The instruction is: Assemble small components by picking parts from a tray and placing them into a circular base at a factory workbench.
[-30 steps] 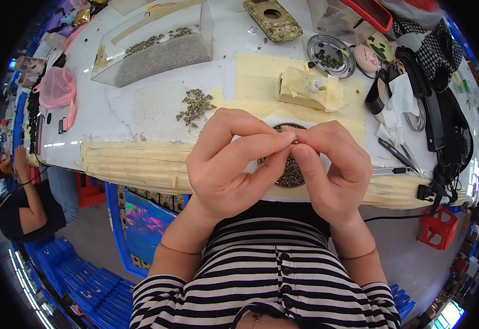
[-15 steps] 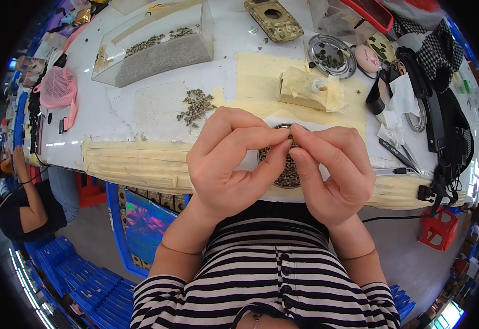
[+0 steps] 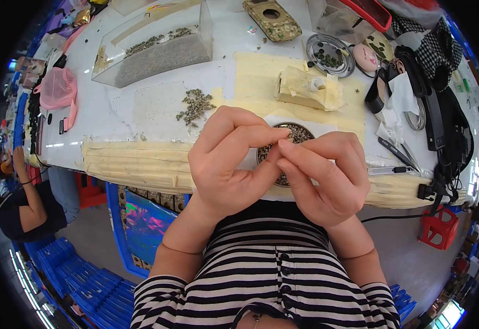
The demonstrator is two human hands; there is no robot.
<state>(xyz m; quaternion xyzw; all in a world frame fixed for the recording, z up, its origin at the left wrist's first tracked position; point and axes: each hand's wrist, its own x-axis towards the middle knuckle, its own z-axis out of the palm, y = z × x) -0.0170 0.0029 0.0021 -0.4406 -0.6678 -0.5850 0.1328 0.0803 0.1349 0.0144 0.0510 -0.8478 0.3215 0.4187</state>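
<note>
Round dish [image 3: 288, 123] of small metallic parts [image 3: 301, 132] sits at frame center, on white sheet, partly hidden by the hands. Left hand [image 3: 226, 167] and right hand [image 3: 328, 178] meet over it; thumb and index fingertips of both bunched together, touching or nearly so. Can't tell if a tiny part is pinched between them: too small, covered. Other fingers curled. Just above right of dish: tape-wrapped block [image 3: 291, 97]. Left of center: loose pile of metallic bits [image 3: 197, 104]. Upper left: clear box [image 3: 205, 24] with grey granules. Top center: camouflage-pattern case [image 3: 288, 32]. Right: tweezers [image 3: 411, 156], angled.
</note>
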